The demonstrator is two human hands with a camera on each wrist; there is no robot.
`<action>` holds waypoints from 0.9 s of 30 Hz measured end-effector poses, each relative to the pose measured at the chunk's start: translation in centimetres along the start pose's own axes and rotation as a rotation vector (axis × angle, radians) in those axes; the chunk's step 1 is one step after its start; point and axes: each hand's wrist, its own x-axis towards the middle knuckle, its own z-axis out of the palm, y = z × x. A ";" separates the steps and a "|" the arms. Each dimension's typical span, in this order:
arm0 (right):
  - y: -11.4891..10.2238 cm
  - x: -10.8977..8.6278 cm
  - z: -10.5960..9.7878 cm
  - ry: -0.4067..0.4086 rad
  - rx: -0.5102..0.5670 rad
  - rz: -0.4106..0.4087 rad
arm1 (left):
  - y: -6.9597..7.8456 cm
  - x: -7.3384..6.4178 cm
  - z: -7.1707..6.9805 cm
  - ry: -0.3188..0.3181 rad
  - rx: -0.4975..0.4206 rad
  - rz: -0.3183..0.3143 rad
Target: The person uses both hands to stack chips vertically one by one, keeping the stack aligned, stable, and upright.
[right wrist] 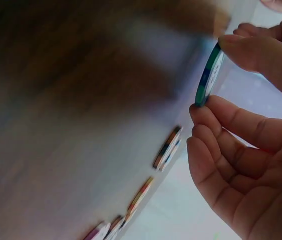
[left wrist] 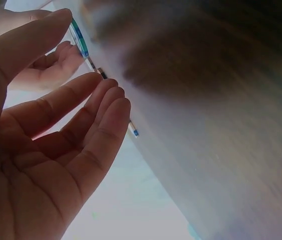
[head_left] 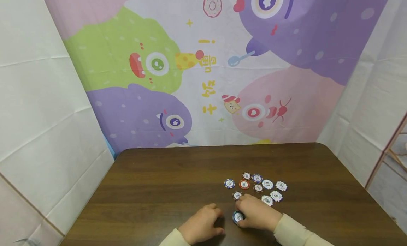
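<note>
My right hand [head_left: 258, 213] pinches a green poker chip [head_left: 237, 217] by its edge between thumb and index finger, close over the wooden table. In the right wrist view the green chip [right wrist: 208, 75] is seen edge-on, with dark blue bands and a white face. My left hand [head_left: 201, 224] is to the left of it, fingers relaxed and slightly bent, palm facing the right hand and holding nothing. A black-edged chip [head_left: 237, 195] lies just beyond the right fingertips. Behind my right hand are two white chips, one [head_left: 267, 200] beside the other [head_left: 276, 196].
Farther back on the table [head_left: 152, 182] lie several more chips, among them a red one [head_left: 244, 184], a blue one at the left [head_left: 229, 183] and a white one at the right [head_left: 281, 186]. A cartoon-printed cloth [head_left: 210, 133] hangs behind the table's far edge.
</note>
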 end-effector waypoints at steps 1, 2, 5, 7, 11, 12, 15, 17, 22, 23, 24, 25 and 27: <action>-0.2 0.0 0.1 -0.001 -0.001 -0.005 | 0.0 0.0 0.0 0.001 0.000 0.001; -0.3 0.1 0.1 0.000 -0.007 -0.010 | 0.0 0.0 0.1 0.004 -0.001 0.003; -0.7 0.2 0.4 -0.002 -0.021 -0.019 | 0.0 0.1 0.2 0.007 0.000 0.004; -0.9 0.3 0.5 -0.006 -0.017 -0.021 | 0.1 0.2 0.3 0.006 0.001 0.000; -1.5 0.4 0.6 -0.023 -0.010 -0.024 | 0.2 0.4 0.4 0.006 -0.003 0.000; -1.6 0.4 0.6 -0.026 -0.010 -0.026 | 0.2 0.4 0.4 0.006 -0.007 -0.002; -2.0 0.6 0.7 -0.036 -0.025 -0.032 | 0.3 0.4 0.3 0.003 -0.014 -0.010; -2.2 0.7 0.7 -0.039 -0.028 -0.035 | 0.4 0.3 0.3 0.004 -0.016 -0.013; -2.5 1.0 0.7 -0.038 -0.026 -0.039 | 0.3 0.3 0.3 -0.001 -0.021 -0.016; -2.5 1.0 0.7 -0.036 -0.028 -0.042 | 0.3 0.3 0.3 -0.006 -0.025 -0.019; -2.6 1.1 0.7 -0.034 -0.030 -0.044 | 0.3 0.3 0.3 -0.010 -0.026 -0.022; -2.6 1.1 0.7 -0.031 -0.033 -0.047 | 0.3 0.3 0.3 -0.015 -0.029 -0.026; -2.6 1.1 0.7 -0.026 -0.037 -0.055 | 0.3 0.4 0.4 -0.022 -0.034 -0.032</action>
